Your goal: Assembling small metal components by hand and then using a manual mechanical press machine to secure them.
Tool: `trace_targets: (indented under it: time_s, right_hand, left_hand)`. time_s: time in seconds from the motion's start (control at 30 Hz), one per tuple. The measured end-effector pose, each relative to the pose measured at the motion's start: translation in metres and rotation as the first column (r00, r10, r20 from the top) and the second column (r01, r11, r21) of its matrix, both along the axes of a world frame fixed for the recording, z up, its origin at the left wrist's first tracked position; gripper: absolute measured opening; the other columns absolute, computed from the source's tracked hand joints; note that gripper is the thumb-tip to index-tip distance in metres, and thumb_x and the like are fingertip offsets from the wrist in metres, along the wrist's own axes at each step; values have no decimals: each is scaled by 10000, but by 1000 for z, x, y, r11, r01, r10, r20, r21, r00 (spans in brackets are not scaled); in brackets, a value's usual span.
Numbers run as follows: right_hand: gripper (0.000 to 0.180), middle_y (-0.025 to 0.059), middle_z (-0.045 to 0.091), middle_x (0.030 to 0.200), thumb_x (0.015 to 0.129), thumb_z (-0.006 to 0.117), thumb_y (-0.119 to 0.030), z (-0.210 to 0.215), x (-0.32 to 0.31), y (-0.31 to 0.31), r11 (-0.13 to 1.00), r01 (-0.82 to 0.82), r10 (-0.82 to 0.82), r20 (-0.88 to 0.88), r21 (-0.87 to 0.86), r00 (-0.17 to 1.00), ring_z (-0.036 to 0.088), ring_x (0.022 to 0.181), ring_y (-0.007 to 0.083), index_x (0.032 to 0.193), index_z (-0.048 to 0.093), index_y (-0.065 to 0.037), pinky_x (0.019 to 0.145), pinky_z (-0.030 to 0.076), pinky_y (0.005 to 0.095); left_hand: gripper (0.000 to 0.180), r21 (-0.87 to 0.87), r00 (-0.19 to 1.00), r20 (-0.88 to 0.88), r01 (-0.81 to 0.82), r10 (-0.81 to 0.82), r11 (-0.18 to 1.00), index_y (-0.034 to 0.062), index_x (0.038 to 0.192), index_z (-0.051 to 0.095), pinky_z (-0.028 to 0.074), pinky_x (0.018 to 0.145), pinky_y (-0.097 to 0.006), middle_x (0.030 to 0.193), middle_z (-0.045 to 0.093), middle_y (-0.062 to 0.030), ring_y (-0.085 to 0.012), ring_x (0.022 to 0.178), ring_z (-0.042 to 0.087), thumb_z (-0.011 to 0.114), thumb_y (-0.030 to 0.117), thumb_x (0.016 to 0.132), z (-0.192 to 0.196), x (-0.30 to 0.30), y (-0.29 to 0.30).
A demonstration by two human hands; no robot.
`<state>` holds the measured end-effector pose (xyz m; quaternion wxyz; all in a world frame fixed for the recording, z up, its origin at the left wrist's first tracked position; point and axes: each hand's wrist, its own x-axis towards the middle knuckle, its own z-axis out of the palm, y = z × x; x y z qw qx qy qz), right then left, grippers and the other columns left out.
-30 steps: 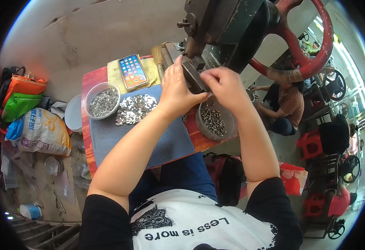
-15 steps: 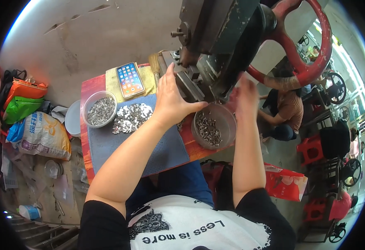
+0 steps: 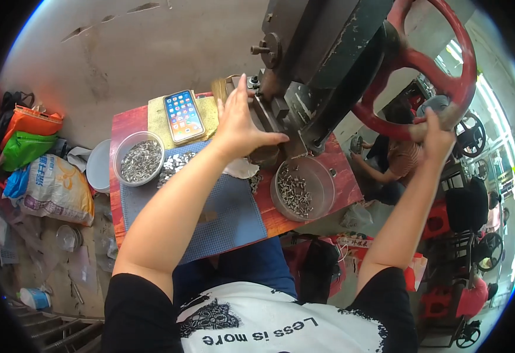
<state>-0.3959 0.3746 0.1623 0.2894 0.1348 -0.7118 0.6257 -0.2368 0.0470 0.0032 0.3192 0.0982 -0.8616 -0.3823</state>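
Observation:
My right hand is wrapped round the lower right rim of a red handwheel on a dark metal hand press. My left hand lies against the near left side of the press's steel die block, fingers stretched out and thumb apart; its far fingertips are partly hidden. Below the die block sits a clear round tub with small metal parts in it. Under my left forearm, small silver and white pieces lie in a pile on a blue mat.
Left on the red table stand another clear tub of thin metal parts and a phone on a yellow cloth. A brush stands beside the press. Bags crowd the left floor; a co-worker sits beyond the wheel.
My right hand has gone from beside the die, above the tub, out to the right and onto the handwheel's rim. The left hand stays by the die. The view has shifted slightly.

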Motion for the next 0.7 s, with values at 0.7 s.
trace_targets:
  time_s: [0.7]
  right_hand:
    - [152,113,655,732,886,646,-45,-69,-14,-43,950,-45,-27,-227,-308,974,654,593,204,976,560,42,524,534,313]
  left_hand:
    - [1505,28,993,114,29,-32,999,-71,1552,48,64,1205,-571,1453,444,-220,-352,1411,378,930,540,496,7,3,3]
